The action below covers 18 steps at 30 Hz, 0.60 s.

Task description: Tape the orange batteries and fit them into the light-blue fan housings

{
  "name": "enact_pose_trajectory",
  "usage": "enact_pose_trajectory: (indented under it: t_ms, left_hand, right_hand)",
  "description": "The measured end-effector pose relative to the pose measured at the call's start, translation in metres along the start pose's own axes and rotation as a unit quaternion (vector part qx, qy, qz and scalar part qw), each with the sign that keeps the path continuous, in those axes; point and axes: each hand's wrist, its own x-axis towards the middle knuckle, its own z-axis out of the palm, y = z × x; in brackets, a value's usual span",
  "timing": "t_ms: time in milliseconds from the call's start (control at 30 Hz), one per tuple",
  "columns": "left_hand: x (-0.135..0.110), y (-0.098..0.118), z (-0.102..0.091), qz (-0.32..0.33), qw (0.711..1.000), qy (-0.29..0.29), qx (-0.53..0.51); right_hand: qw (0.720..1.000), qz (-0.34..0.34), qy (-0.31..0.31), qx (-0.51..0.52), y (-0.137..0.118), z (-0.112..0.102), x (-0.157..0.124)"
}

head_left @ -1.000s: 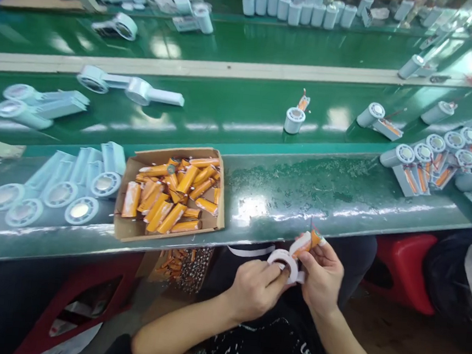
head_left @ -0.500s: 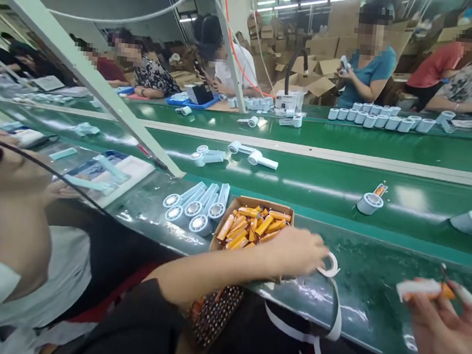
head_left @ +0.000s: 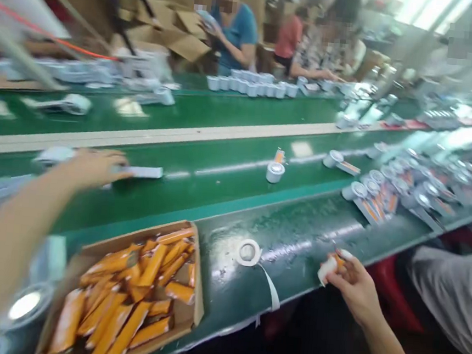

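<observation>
My left hand (head_left: 96, 169), blurred, reaches across to the far belt, its fingers closed over a pale blue handheld fan body (head_left: 147, 172) whose handle sticks out to the right. Another pale round fan head (head_left: 56, 156) lies just behind that wrist. At the bench's near edge my right hand (head_left: 352, 286) pinches an orange battery (head_left: 338, 261) with a white strip (head_left: 327, 270) on it. Between the hands a roll of white tape (head_left: 248, 252) lies on the bench, its loose end hanging over the edge. A cardboard box (head_left: 199, 284) of orange batteries stands below my left arm.
One fan (head_left: 275, 172) sits on the green belt (head_left: 218, 192), with another fan (head_left: 333, 159) farther right. Many fans with orange batteries (head_left: 376, 203) crowd the bench at right, near a seated person's grey clothing (head_left: 452, 295). Other people work across the line.
My view has swung right and closer. My left hand has gone from beside the tape roll to a fan body on the belt. My right hand still holds the battery.
</observation>
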Motion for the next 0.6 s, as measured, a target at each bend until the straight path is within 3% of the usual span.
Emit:
enact_pose_trajectory:
  t_ms: [33,100,167,233,300,433,500,600]
  left_hand:
    - [0.005,-0.013,0.011,-0.001,0.999,-0.049,0.007]
    - [0.011,-0.026,0.023,0.014,0.995,-0.095,0.019]
    - [0.006,-0.012,0.020,0.039,0.995,-0.089,0.027]
    - [-0.004,0.028,0.006,0.092,0.994,-0.063,0.019]
    - [-0.009,0.083,-0.012,0.117,0.992,-0.042,-0.006]
    - [0.005,0.178,-0.039,0.220,0.971,-0.024,-0.085]
    - [0.013,0.202,-0.043,0.232,0.967,-0.030,-0.099]
    - [0.021,0.210,-0.044,0.245,0.961,-0.041,-0.121]
  right_hand:
    - [1.000,-0.001,-0.018,0.006,-0.001,0.006,0.001]
    - [0.998,-0.004,-0.058,0.019,0.000,0.015,0.002]
    - [0.995,-0.004,-0.094,0.025,0.001,0.026,0.002]
    - [0.992,-0.015,-0.120,0.028,-0.004,0.042,0.008]
    - [0.988,-0.046,-0.141,0.033,-0.017,0.067,0.022]
    - [0.974,-0.136,-0.178,0.028,-0.051,0.144,0.065]
    - [0.964,-0.165,-0.207,0.001,-0.061,0.181,0.084]
    - [0.944,-0.197,-0.255,-0.073,-0.057,0.216,0.107]
